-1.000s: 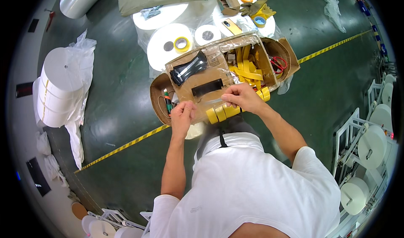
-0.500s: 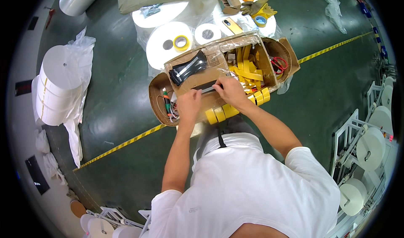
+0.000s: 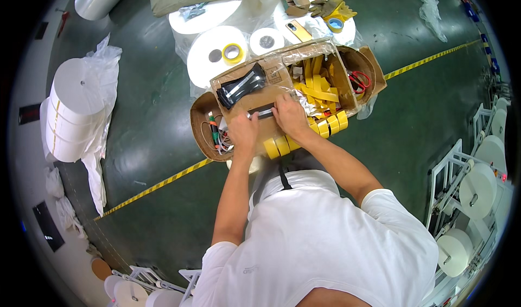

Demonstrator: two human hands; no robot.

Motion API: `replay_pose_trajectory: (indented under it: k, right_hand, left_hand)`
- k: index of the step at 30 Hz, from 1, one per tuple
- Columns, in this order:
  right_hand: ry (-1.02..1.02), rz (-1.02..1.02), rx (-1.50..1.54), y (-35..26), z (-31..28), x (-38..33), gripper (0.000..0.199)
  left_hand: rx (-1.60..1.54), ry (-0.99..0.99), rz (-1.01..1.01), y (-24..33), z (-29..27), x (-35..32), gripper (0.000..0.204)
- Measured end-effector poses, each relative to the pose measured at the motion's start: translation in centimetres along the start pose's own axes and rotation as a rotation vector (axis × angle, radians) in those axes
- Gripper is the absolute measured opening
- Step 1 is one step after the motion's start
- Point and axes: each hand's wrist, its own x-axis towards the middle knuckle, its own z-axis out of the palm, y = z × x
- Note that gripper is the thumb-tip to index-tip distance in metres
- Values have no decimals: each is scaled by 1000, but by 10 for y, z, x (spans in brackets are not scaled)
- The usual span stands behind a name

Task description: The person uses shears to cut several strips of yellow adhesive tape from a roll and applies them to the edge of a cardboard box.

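- Black flat strip (image 3: 264,113) with a pale, shiny band along it lies on the brown cardboard tray (image 3: 275,91), between the person's two hands.
- Left hand (image 3: 243,129) is at its left end, fingers bunched together; from where I stand, I can't tell whether they pinch it or just press.
- Right hand (image 3: 290,115) is at the other end, fingers bent downward; whether they're clamped on anything, I can't make out.
- Along the tray's edge nearest the person's body runs a row of glossy yellow tape rolls (image 3: 324,128), partly hidden under the right forearm.
- To the left, a rounded cardboard side pocket (image 3: 199,123) holds an orange-and-green-handled tool (image 3: 213,129) and tangled pale cords (image 3: 224,142).
- Just beyond the hands rests a black bundle (image 3: 241,86) with a silvery band across it.
- Right of that, loose yellow strips (image 3: 320,88) fill a compartment, with red-handled scissors (image 3: 359,81) in the pocket alongside.
- Past the tray stand big white rolls (image 3: 202,62), carrying a yellow tape roll (image 3: 233,53), a yellow-backed phone (image 3: 298,30) and yellow-and-brown work gloves (image 3: 329,7).
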Motion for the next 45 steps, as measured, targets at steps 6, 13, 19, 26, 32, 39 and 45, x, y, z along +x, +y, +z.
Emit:
replay_pose_trajectory:
  k: [6,13,19,26,32,39,45]
  right_hand:
    - [53,-97,140,-22,-69,-22,21]
    - [-411,-864,-21,-22,-36,-78,23]
    - [-663,-822,-19,-34,-53,-55,17]
    - [-329,-885,58,-29,-113,-46,25]
    - [-391,-634,216,-14,-116,-34,57]
    - [-314,-633,55,-6,-85,-10,50]
    - [-199,-596,-249,3,-46,15,48]
  left_hand:
    - [-247,142,23,-34,-37,-27,46]
    - [-697,-318,-20,-47,-69,-57,36]
    - [-604,-326,173,-53,-72,-60,40]
    - [-612,-725,408,-35,-93,-70,52]
    - [-313,-368,553,-20,-89,-57,51]
    - [-120,-308,593,-9,-91,-29,51]
    - [-188,-216,179,-29,-100,-11,86]
